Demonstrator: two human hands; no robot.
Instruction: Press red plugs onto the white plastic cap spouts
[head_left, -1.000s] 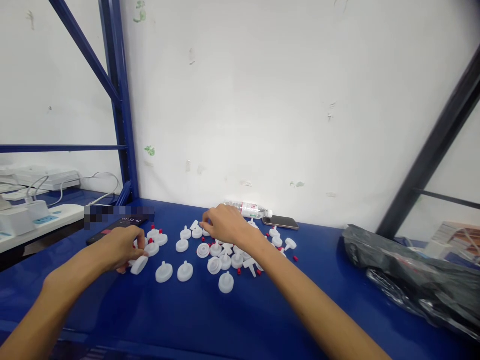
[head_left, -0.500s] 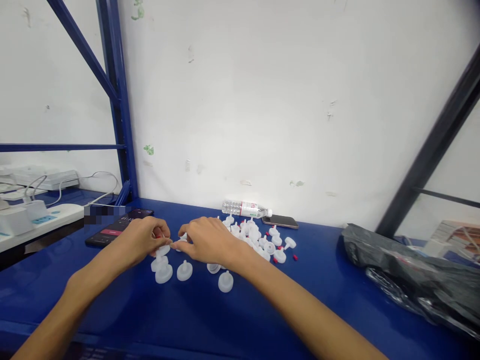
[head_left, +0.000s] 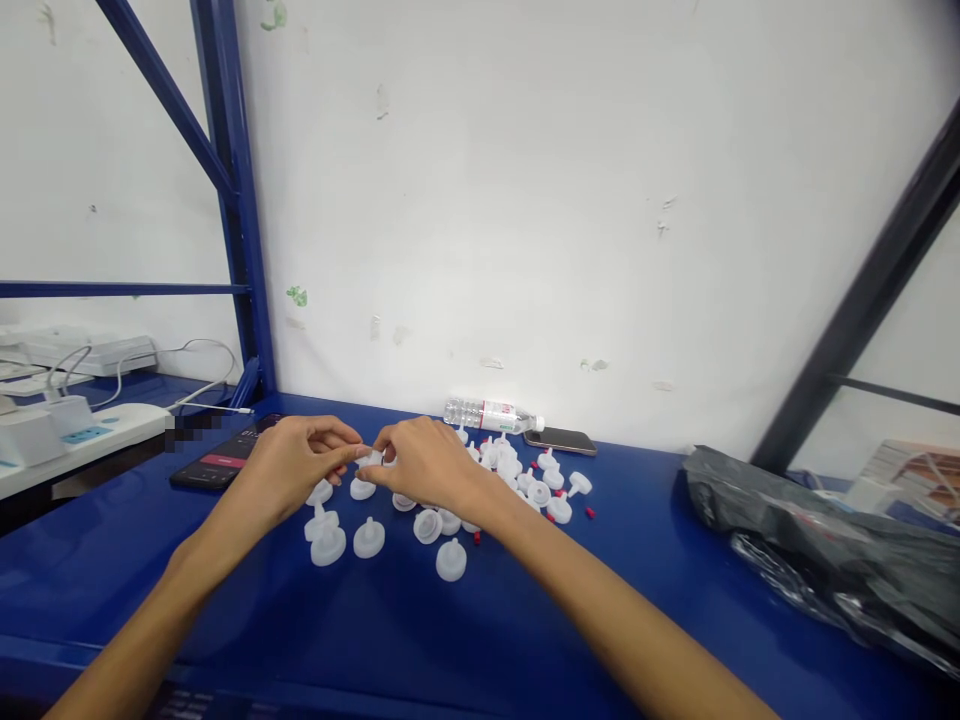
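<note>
My right hand [head_left: 424,458] pinches a white plastic nozzle cap [head_left: 371,459] between thumb and fingers, just above the table. My left hand [head_left: 304,455] has its thumb and fingertips closed against the tip of that cap; whatever small thing they hold is hidden. Below the hands stands another white cap [head_left: 362,489], spout up. More such caps, including a front one [head_left: 328,546] and a single one [head_left: 369,538], stand near my left wrist. Past my right hand spreads a loose pile of white caps [head_left: 510,468] with small red tips [head_left: 590,513] among them.
A clear plastic bottle [head_left: 495,416] lies at the wall beside a phone [head_left: 561,441]. Another phone [head_left: 217,460] lies left of my left hand. A white power strip [head_left: 112,435] is at far left, a black plastic bag [head_left: 817,540] at right. Blue posts [head_left: 238,200] rise behind.
My left hand has moved right and slightly up, leaving a cap standing at the left group. My right hand has lifted a white cap, and the two hands now meet at it.
</note>
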